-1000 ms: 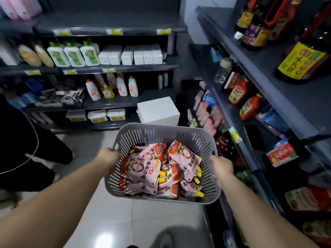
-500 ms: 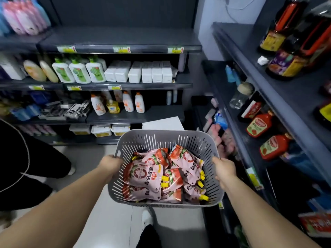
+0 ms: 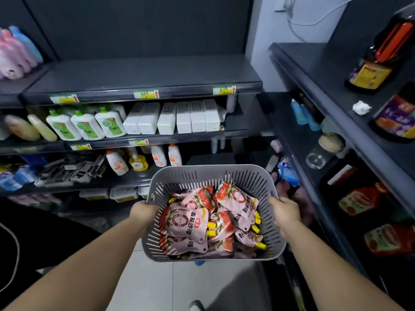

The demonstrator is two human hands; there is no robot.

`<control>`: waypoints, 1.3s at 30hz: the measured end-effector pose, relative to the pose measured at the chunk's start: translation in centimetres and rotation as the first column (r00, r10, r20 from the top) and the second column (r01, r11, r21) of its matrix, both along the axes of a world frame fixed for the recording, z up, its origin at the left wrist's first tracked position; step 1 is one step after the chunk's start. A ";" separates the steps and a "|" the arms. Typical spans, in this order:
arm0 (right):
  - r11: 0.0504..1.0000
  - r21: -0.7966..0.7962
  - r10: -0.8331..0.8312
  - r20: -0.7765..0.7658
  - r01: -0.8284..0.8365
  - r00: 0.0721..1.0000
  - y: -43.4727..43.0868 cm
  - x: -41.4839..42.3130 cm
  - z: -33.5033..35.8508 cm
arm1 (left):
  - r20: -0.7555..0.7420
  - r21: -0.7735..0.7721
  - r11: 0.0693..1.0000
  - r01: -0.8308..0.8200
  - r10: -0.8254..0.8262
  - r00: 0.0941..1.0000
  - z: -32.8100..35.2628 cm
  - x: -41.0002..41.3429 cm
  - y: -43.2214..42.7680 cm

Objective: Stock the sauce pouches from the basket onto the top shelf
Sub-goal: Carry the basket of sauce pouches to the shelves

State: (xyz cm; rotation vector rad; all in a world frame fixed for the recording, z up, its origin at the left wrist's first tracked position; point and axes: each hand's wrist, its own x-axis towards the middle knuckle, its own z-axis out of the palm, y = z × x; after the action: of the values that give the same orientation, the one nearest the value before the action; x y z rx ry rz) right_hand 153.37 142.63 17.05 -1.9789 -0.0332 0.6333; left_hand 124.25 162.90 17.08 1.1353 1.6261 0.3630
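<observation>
A grey slotted basket is held out in front of me, above the floor. Several pink-and-red sauce pouches with yellow caps lie piled inside it. My left hand grips the basket's left rim and my right hand grips its right rim. Straight ahead, the top shelf of the dark rack is bare, with price tags along its front edge. Another dark top shelf runs along my right side and bears large dark sauce bottles.
Below the bare shelf stand green-and-white soap bottles and white boxes. The right rack holds red ketchup bottles, a glass jar and a crumpled white paper. A person in black is at lower left. Pale floor tiles lie below.
The view has tilted up and closer to the racks, so the bare top shelf now sits mid-frame. Both hands have kept their grip on the basket, which sits a little lower in view.
</observation>
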 end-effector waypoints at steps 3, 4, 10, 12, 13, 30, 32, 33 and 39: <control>0.999 -0.015 0.029 0.020 -0.029 0.999 2.7 2.1 -0.4 | -0.005 -0.015 0.999 -0.031 0.031 1.000 -1.1 1.6 2.1; 0.999 -0.018 0.035 0.019 -0.035 0.999 3.4 2.8 -0.7 | -0.004 -0.023 0.999 -0.041 0.041 0.999 -1.4 2.1 2.5; 0.996 -0.042 0.074 -0.003 -0.074 0.997 9.0 7.7 -3.1 | -0.001 -0.045 0.991 -0.126 0.126 0.992 -3.5 5.2 5.5; 0.990 -0.064 0.124 -0.018 -0.125 0.992 10.6 9.4 -4.4 | -0.005 -0.055 0.983 -0.172 0.172 0.985 -4.6 6.3 6.0; 0.985 -0.079 0.149 -0.025 -0.151 0.989 11.4 10.2 -5.1 | -0.024 -0.058 0.979 -0.195 0.194 0.981 -5.0 6.9 6.0; 0.937 -0.143 0.294 -0.165 -0.318 0.941 21.3 19.7 -14.2 | -0.197 -0.106 0.950 -0.293 0.269 0.943 -13.3 14.1 11.1; 0.937 -0.144 0.292 -0.173 -0.317 0.941 22.0 20.1 -14.5 | -0.220 -0.095 0.955 -0.280 0.254 0.942 -13.8 14.5 11.8; 0.937 -0.139 0.293 -0.180 -0.319 0.939 22.3 20.1 -14.5 | -0.227 -0.095 0.957 -0.274 0.247 0.942 -13.8 14.5 11.9; 0.946 -0.130 0.264 -0.225 -0.297 0.938 22.5 19.9 -13.9 | -0.227 -0.109 0.962 -0.252 0.223 0.948 -13.5 14.6 11.9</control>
State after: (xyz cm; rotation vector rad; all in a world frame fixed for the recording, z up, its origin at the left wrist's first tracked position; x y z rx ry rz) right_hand 173.26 165.10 3.12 -2.0730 -0.1454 1.0539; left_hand 138.82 174.85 3.56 0.8997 1.9552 0.2862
